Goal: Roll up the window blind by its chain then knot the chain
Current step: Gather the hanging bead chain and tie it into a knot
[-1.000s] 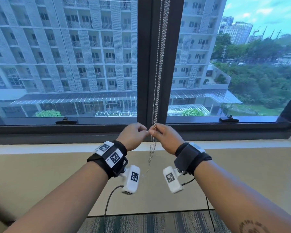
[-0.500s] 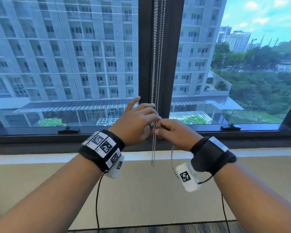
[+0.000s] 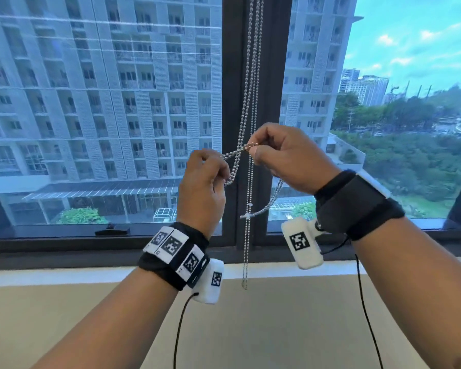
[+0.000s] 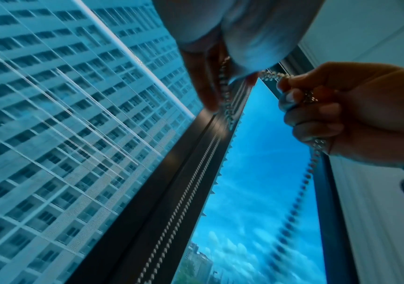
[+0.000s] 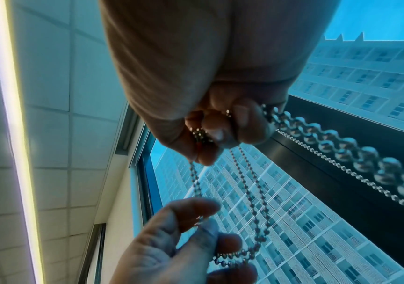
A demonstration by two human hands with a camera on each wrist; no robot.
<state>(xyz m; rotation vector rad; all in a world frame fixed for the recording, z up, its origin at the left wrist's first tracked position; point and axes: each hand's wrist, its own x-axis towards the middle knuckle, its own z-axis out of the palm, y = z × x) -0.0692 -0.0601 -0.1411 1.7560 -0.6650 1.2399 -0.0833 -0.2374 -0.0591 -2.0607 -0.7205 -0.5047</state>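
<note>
A silver bead chain [image 3: 250, 83] hangs in front of the dark window mullion [image 3: 274, 75], and its lowest loop [image 3: 244, 284] ends near the sill. My left hand [image 3: 222, 159] pinches a strand left of the hanging lines. My right hand [image 3: 253, 149] pinches the chain higher up on the right, its other fingers curled. A short stretch of chain crosses between the two hands. Another strand drops from my right hand to a small connector [image 3: 246, 216]. In the right wrist view the chain [image 5: 252, 201] loops from my right fingers [image 5: 210, 134] down to my left fingers [image 5: 191, 213]. The blind is not in view.
Two glass panes look out on a tall building [image 3: 104, 89] and trees. Black latches [image 3: 112, 231] sit on the lower frame. A pale sill [image 3: 64, 272] and a beige wall lie below. Camera cables [image 3: 179, 328] hang from both wrists.
Both hands have risen from sill height to mid-window. They were close together on the chain; now they are apart with a strand stretched between them, and a loop trails from the right hand.
</note>
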